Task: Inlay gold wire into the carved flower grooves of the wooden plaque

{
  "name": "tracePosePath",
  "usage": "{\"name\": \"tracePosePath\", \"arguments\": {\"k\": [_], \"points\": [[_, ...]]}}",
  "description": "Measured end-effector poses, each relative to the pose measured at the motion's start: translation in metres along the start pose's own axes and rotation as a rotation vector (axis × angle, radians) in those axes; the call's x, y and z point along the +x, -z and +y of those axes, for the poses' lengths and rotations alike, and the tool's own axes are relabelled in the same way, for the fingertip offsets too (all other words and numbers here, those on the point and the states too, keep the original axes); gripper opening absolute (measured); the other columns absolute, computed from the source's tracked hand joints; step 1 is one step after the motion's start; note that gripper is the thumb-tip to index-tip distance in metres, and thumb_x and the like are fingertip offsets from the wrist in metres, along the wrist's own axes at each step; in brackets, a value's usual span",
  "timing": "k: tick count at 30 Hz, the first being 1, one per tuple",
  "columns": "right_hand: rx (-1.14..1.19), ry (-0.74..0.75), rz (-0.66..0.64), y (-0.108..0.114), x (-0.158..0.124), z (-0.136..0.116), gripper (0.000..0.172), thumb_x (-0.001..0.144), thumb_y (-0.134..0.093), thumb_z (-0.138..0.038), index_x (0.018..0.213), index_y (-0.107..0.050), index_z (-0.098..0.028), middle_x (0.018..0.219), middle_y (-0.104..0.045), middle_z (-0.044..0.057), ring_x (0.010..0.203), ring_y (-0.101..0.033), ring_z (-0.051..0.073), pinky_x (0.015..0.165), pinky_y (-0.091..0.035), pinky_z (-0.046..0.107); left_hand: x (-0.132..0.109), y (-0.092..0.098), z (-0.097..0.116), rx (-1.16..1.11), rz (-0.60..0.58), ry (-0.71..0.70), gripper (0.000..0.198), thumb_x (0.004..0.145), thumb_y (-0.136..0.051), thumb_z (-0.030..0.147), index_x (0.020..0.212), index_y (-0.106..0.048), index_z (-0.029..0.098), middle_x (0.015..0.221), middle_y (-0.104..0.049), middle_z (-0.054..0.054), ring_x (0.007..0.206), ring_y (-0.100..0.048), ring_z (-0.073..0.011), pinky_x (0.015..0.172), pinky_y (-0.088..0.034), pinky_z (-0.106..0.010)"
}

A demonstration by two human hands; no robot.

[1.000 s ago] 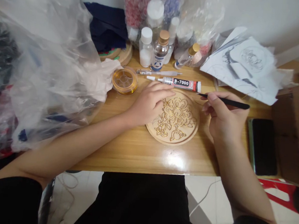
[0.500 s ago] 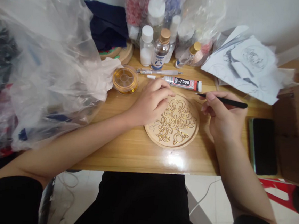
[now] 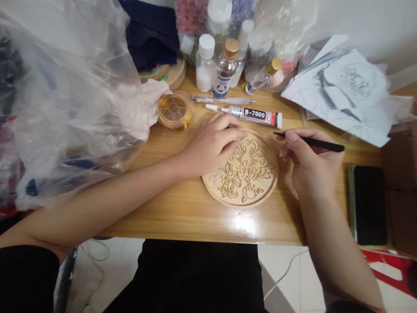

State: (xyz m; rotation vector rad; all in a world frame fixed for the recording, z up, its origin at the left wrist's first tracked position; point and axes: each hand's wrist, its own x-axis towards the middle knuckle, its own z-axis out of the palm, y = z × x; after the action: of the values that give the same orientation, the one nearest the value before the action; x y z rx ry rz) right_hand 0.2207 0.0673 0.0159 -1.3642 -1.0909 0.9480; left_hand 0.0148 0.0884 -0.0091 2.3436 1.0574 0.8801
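Note:
A round wooden board (image 3: 239, 199) with a raised rim lies on the table, its flower design partly outlined in gold wire. My left hand (image 3: 215, 145) rests across the board's upper left edge, palm down, fingers apart and a little bent; it covers part of the design. Just right of the board, my right hand (image 3: 308, 160) is closed around black tweezers (image 3: 321, 143), their fine tip pointing left above the board's upper right edge. A thin strand seems to show near the tip, too fine to make out clearly.
Behind the board lie a glue tube (image 3: 258, 116), a pen (image 3: 231, 101) and a spool of gold wire (image 3: 176, 111). Several bottles (image 3: 224, 72) stand farther back. Plastic bags (image 3: 71, 96) crowd the left; paper drawings (image 3: 342, 88), a phone (image 3: 368, 204) and a cardboard box (image 3: 410, 184) occupy the right.
My left hand has shifted very slightly on the board. The right hand and tweezers stay nearly where they were.

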Motion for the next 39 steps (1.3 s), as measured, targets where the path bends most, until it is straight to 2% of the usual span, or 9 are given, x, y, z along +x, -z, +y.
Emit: {"name": "tracePosePath", "arguments": {"k": [14, 19, 30, 39], "points": [[-0.004, 0.044, -0.046, 0.0011, -0.002, -0.0003, 0.007, 0.069, -0.078, -0.024, 0.073, -0.072, -0.023, 0.055, -0.061, -0.005, 0.044, -0.051, 0.008, 0.044, -0.039, 0.022, -0.0008, -0.0004, 0.001, 0.026, 0.02, -0.012, 0.016, 0.085, -0.054, 0.012, 0.095, -0.065, 0.018, 0.107, -0.06, -0.007, 0.103, -0.055, -0.0212, 0.092, -0.045, -0.04], [-0.042, 0.072, -0.06, 0.0025, -0.003, 0.0012, 0.008, 0.069, -0.079, -0.025, 0.075, -0.073, -0.024, 0.061, -0.064, -0.004, 0.047, -0.053, 0.008, 0.047, -0.042, 0.024, -0.0009, -0.0006, 0.0012, 0.037, 0.022, -0.016, 0.016, 0.084, -0.054, 0.011, 0.095, -0.064, 0.019, 0.106, -0.06, -0.006, 0.102, -0.055, -0.0209, 0.091, -0.045, -0.041], [-0.055, 0.053, -0.058, 0.0031, -0.0031, 0.0027, 0.01, 0.067, -0.08, -0.026, 0.076, -0.075, -0.024, 0.064, -0.067, -0.002, 0.053, -0.055, 0.01, 0.051, -0.046, 0.025, -0.0011, -0.0002, 0.0017, 0.038, 0.025, -0.02, 0.019, 0.086, -0.053, 0.013, 0.101, -0.063, 0.015, 0.109, -0.061, -0.008, 0.104, -0.055, -0.0227, 0.092, -0.046, -0.044], [-0.058, 0.046, -0.054, 0.0043, -0.0021, 0.0037, 0.009, 0.068, -0.079, -0.024, 0.076, -0.075, -0.024, 0.06, -0.064, -0.003, 0.05, -0.053, 0.009, 0.052, -0.045, 0.024, -0.0028, -0.001, 0.0024, 0.1, 0.046, 0.022, 0.02, 0.086, -0.052, 0.014, 0.1, -0.065, 0.018, 0.108, -0.065, -0.005, 0.102, -0.055, -0.0226, 0.089, -0.045, -0.042]]}}
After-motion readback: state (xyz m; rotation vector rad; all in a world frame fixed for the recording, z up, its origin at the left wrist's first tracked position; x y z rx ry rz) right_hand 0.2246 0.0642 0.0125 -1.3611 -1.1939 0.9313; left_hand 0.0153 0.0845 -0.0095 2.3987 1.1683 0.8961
